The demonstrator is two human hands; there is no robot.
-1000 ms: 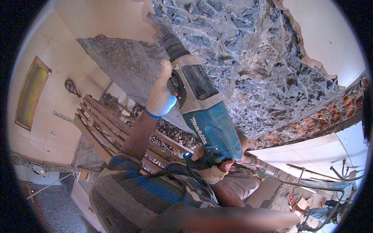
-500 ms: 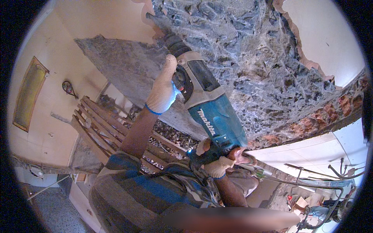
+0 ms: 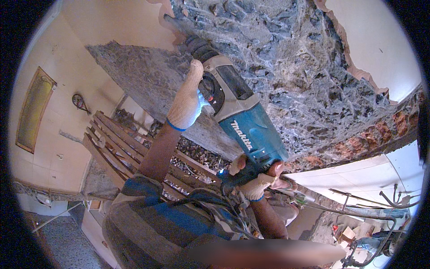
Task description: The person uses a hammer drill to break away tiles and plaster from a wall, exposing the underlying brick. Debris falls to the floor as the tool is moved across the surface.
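Note:
A teal and grey rotary hammer (image 3: 253, 127) runs diagonally across the middle, its nose up and to the left. A dusty chisel bit (image 3: 174, 23) points from the black ribbed nose at the border of plaster and bared rough wall (image 3: 286, 58). My left hand (image 3: 187, 98), in a cream knitted glove with a blue cuff, grips the tool's front part behind the nose. Around the rear handle closes my right hand (image 3: 256, 184), in a similar glove with bare fingertips showing. Part of that handle is hidden by the hand.
Behind my left forearm stand wooden slats (image 3: 114, 145), with rubble (image 3: 199, 154) below. Red brick (image 3: 371, 139) shows along the right lower edge of the wall. Pipes or hoses (image 3: 354, 213) run at the right. A framed panel (image 3: 36, 110) hangs on the left wall.
The rotary hammer and both hands have shifted slightly upward, the rear end most. The chisel tip sits a little further left. Both grips stay the same.

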